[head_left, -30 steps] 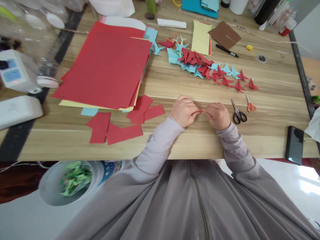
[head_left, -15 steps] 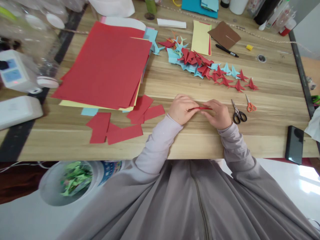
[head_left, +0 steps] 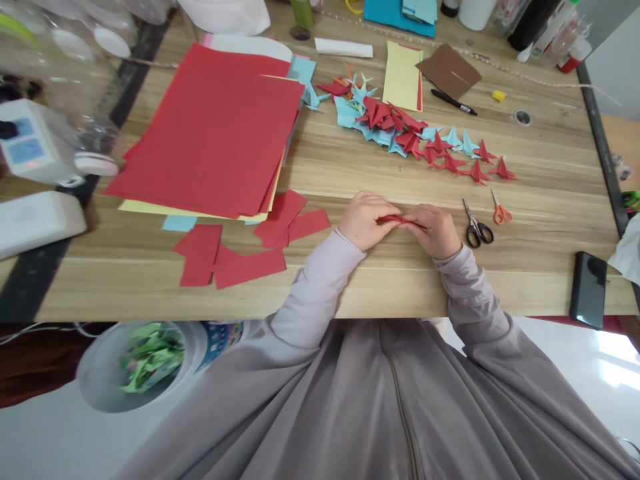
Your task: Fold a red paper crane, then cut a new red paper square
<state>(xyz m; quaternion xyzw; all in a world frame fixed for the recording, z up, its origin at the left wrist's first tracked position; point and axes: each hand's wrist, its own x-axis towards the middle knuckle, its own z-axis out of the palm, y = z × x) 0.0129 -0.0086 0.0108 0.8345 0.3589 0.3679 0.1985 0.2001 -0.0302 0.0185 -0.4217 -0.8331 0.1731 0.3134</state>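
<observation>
A small folded piece of red paper point(head_left: 395, 219) is pinched between my two hands, just above the wooden table point(head_left: 390, 287). My left hand point(head_left: 367, 220) grips its left end, and my right hand point(head_left: 434, 229) grips its right end. Fingers cover much of the paper, so its exact folds are hidden. To the left of my left hand lie several cut red paper pieces point(head_left: 250, 267). Beyond my hands sits a cluster of folded red paper cranes point(head_left: 385, 115) and blue paper cranes point(head_left: 453, 137).
A stack of large red sheets point(head_left: 210, 133) covers the table's left side. Black-handled scissors point(head_left: 479, 233) and small orange scissors point(head_left: 503, 213) lie right of my hands. A phone point(head_left: 590, 290) rests at the front right edge. Below the left edge stands a bin point(head_left: 93, 373) with green scraps.
My right hand has shifted slightly left, its fingers closer to my left hand. The red paper is now tilted, its right end lower.
</observation>
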